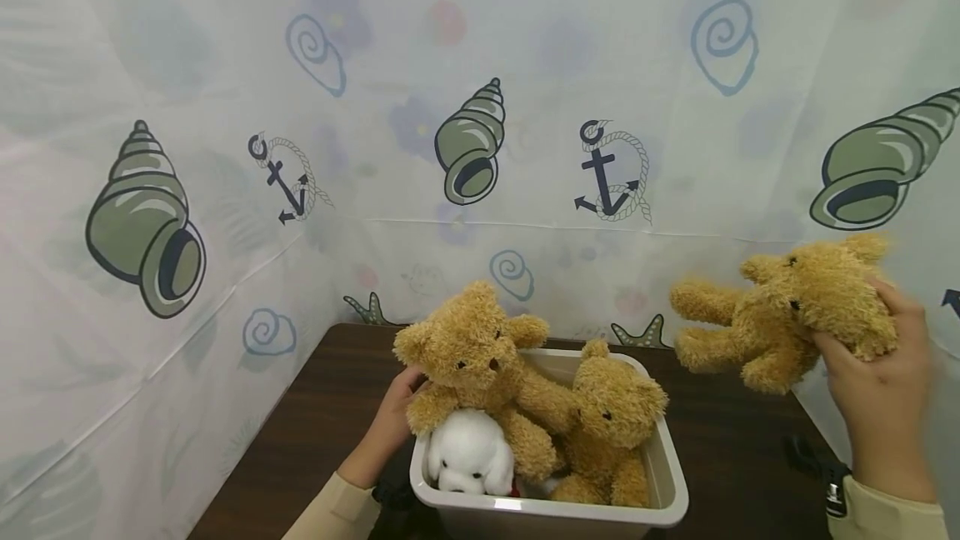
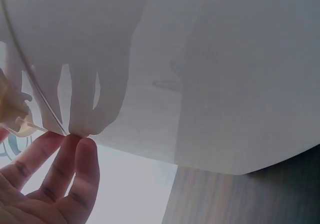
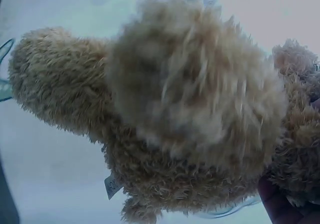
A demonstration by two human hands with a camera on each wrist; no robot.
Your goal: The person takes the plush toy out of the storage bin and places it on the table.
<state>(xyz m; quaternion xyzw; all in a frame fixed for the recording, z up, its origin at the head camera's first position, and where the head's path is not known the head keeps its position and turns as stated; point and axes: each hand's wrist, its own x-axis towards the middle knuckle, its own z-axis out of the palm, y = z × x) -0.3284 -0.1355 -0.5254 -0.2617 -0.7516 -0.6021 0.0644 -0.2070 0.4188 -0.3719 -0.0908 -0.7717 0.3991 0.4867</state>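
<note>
Held bear (image 1: 787,311): raised, right of bin (image 1: 555,510)
Right hand (image 1: 888,373): fingers pinching its head
Left hand (image 1: 393,411): fingertips at bin's left edge; pinch unclear
Bin contents: bear (image 1: 476,361), second bear (image 1: 611,407), white dog (image 1: 471,450)

Head view: forward, down over the bin (image 1: 570,512). Left wrist: close at bin's side. Right wrist: close at raised bear (image 1: 776,319), shared with head.

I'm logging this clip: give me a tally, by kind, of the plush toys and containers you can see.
Golden teddy bears: 3, one of them held in the right hand
White plush dog: 1
Off-white bin: 1
Total: 5, counting only what shows; the bin's floor is mostly hidden.
</note>
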